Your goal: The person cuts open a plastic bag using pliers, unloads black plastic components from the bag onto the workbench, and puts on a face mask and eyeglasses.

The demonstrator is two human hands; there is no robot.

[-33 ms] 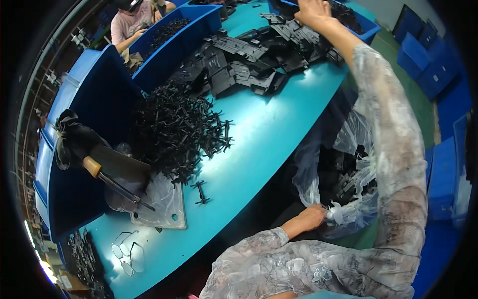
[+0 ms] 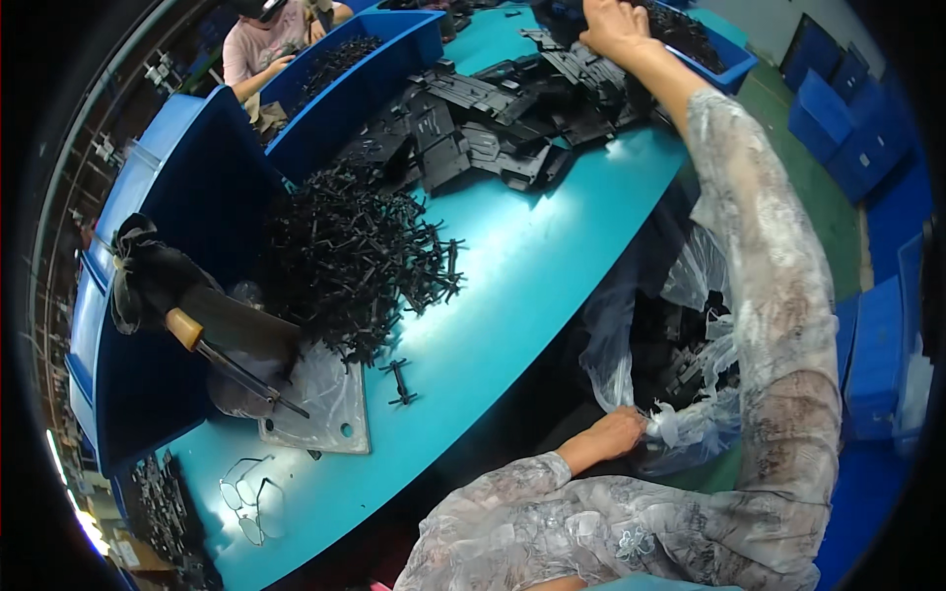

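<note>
My left hand (image 2: 613, 431) is closed on the gathered rim of a clear plastic bag (image 2: 675, 438), which hangs beside the table's near edge with black plastic parts (image 2: 690, 360) inside. My right hand (image 2: 619, 32) is stretched out to the far end of the table, its fingers somewhat apart and partly cut off by the upper edge. I see nothing held in it. Beneath and beside that hand lies a heap of flat black plastic panels (image 2: 493, 148). A blue bin (image 2: 734, 74) with dark parts stands just to its right.
On the turquoise table (image 2: 512, 266) lie a pile of small black plastic pieces (image 2: 355, 256), one loose piece (image 2: 398, 382), a yellow-handled tool (image 2: 187, 330) and eyeglasses (image 2: 251, 502). A tipped blue bin (image 2: 168, 197) stands left. Another person (image 2: 261, 49) works beyond a blue bin (image 2: 419, 44).
My right hand and forearm have shifted very slightly to the left. My left hand stays on the bag's rim.
</note>
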